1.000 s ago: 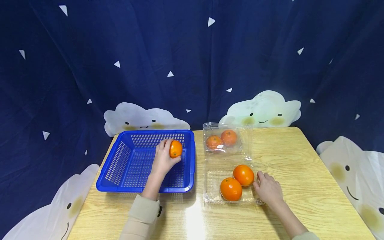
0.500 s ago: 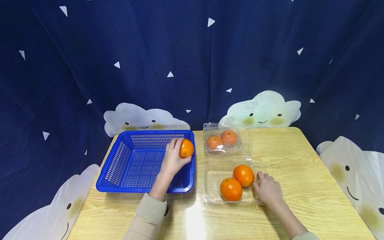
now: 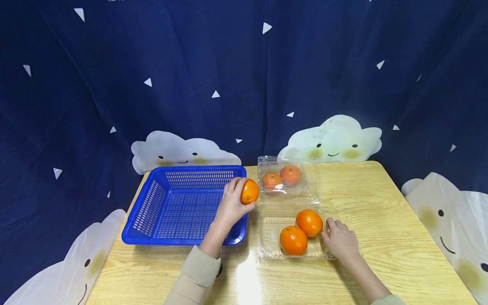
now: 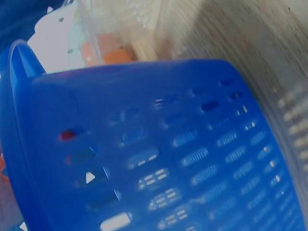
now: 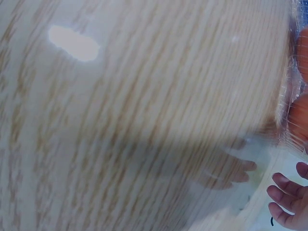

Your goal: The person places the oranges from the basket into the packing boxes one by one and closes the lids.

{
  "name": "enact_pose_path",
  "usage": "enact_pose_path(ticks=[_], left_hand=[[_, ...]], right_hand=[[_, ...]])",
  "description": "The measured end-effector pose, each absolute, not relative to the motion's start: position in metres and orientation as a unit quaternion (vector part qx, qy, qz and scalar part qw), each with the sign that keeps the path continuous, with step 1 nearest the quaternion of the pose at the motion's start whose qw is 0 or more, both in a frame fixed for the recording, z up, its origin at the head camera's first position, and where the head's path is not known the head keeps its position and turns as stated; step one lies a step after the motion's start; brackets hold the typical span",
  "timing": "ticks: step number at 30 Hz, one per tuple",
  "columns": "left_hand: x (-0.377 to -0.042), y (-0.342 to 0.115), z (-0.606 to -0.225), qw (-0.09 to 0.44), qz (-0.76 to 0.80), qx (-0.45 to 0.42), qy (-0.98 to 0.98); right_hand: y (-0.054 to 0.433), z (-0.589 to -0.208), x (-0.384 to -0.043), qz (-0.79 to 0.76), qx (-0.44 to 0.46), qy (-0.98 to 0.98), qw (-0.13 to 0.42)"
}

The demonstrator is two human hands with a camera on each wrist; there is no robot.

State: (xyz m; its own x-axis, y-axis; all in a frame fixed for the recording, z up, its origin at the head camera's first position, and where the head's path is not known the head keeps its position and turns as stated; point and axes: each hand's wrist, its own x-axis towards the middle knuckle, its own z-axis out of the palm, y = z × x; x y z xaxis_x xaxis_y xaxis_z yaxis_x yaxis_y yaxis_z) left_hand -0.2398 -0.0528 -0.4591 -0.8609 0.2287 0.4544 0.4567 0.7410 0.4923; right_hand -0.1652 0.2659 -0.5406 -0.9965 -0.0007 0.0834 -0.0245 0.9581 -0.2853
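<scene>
My left hand (image 3: 230, 205) grips an orange (image 3: 249, 192) between thumb and fingers, at the right rim of a blue plastic basket (image 3: 183, 212). In the left wrist view the slotted basket wall (image 4: 192, 144) fills most of the picture and the hand is hidden. My right hand (image 3: 342, 241) lies at the right edge of a clear plastic tray (image 3: 270, 233), its fingers loosely spread in the right wrist view (image 5: 288, 197). Two oranges, one nearer (image 3: 293, 240) and one farther (image 3: 309, 223), sit side by side in that tray.
Behind the tray, two paler oranges, a left one (image 3: 272, 181) and a right one (image 3: 291, 175), show through clear plastic (image 3: 310, 182). Everything stands on a wood-grain table (image 3: 381, 237). A dark blue curtain (image 3: 244, 63) with white clouds hangs beyond the table's far edge.
My left hand has carried the orange rightward from over the basket's inside to past its right rim. The right hand and the oranges in the tray have stayed put.
</scene>
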Motion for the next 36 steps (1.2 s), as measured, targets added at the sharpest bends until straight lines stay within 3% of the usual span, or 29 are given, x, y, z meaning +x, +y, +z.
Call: enact_pose_path(ticks=[36], left_hand=[[-0.215, -0.005, -0.485, 0.086, -0.216, -0.272, -0.934]], right_hand=[[0.266, -0.541, -0.165, 0.142, 0.008, -0.989, 0.045]])
